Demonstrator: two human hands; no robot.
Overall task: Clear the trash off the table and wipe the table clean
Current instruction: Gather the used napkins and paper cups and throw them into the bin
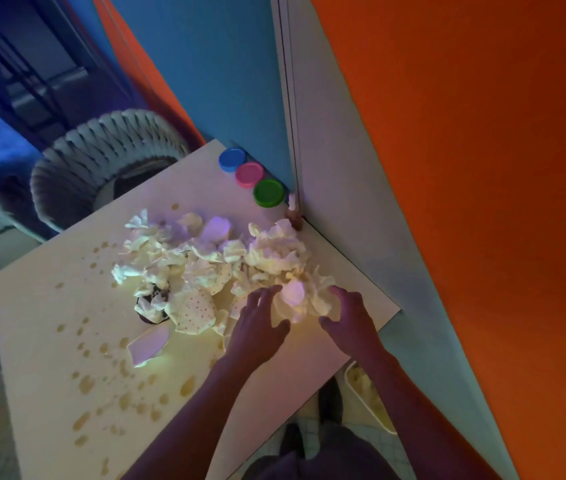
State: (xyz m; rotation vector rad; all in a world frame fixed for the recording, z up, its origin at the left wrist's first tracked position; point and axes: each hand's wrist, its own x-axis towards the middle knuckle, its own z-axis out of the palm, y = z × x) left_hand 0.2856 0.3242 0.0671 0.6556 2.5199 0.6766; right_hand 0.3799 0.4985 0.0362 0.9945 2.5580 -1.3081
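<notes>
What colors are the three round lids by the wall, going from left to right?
Blue lid → pink lid → green lid.

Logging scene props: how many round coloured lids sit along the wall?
3: blue lid farthest, pink lid in the middle, green lid nearest the corner. The paper pile could hide others.

Blue lid (232, 159), pink lid (249, 173), green lid (269, 192), red-dotted wrapper (194, 310), orange wall (465, 168)
</notes>
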